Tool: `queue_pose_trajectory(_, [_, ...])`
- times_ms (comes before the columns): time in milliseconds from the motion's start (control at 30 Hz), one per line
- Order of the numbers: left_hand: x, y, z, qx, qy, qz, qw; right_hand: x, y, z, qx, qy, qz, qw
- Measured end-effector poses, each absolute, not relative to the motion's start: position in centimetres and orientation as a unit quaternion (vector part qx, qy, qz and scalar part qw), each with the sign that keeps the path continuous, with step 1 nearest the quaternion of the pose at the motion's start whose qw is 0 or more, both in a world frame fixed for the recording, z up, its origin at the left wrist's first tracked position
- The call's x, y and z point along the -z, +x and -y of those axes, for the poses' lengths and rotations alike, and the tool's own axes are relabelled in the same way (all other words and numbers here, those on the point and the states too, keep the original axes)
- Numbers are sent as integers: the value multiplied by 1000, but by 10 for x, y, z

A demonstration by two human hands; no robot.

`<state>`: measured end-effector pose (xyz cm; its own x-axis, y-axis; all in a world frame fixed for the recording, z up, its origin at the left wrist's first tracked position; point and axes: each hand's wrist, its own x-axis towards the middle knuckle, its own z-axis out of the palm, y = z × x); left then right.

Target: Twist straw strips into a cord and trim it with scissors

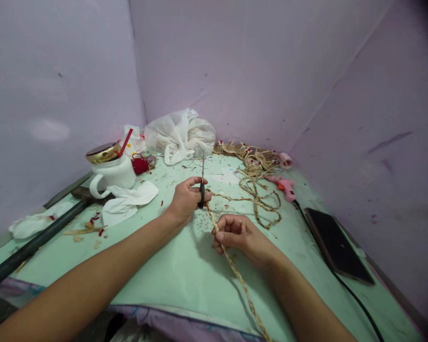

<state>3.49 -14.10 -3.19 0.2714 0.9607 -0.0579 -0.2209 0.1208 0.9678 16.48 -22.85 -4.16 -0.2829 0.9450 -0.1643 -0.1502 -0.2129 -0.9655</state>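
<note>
My left hand [187, 198] is closed around a pair of scissors [202, 189] with dark handles, the thin blades pointing up and away. A braided straw rope [235, 270] runs from beside the scissors' handles down to the front edge of the table. My right hand [240, 235] pinches this rope between thumb and fingers, a little nearer to me than the left. From the left hand, more rope [258, 197] trails right in loose loops on the table. Whether the left fingers also grip the rope is hard to see.
At left stand a white mug [114, 173] with a gold lid and a hammer [57, 228]. White plastic bags [180, 135] lie at the back, beside a heap of braided pieces [255, 156]. On the right are a pink glue gun [283, 186], its cord and a phone [338, 244].
</note>
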Motion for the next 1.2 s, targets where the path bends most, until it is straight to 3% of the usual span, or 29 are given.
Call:
queue_pose_trajectory(200, [40,20,124,-412,592,-445,531,45,167,223,-610,-514,376,472])
queue_pose_trajectory(333, [37,2,126,-402,750,-416,320,41,173,218,-530,-567,329,539])
queue_pose_trajectory(433, [34,-4,136,-310,876,-337,153,38,178,216,-495,-586,320,556])
queue_pose_trajectory(567, [36,0,146,-193,933,-303,30,37,181,215,-488,-577,348,554])
queue_pose_trajectory(767, [37,3,146,-127,935,-329,-17,44,185,215,-444,-590,394,547])
queue_pose_trajectory(1200, [37,0,142,-111,950,-289,-37,37,186,216,-436,-595,419,530])
